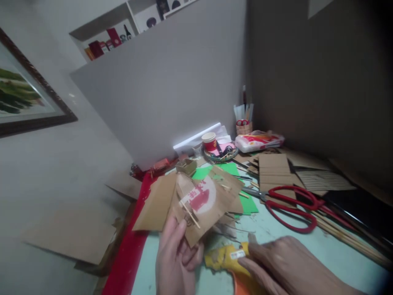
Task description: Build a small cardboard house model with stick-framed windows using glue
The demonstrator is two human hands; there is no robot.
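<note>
My left hand is closed on a brown cardboard piece with a red and white print and a thin wooden stick lying across it. I hold it up above the pale green table. My right hand rests lower right, fingers wrapped on a yellow and orange tool that looks like a glue gun. Another cardboard sheet lies just behind the held piece.
Large red-handled scissors lie to the right, with wooden sticks beyond. Green paper, cardboard strips, a red cup, a pen holder and a plastic packet crowd the back. Loose cardboard lies on the floor at left.
</note>
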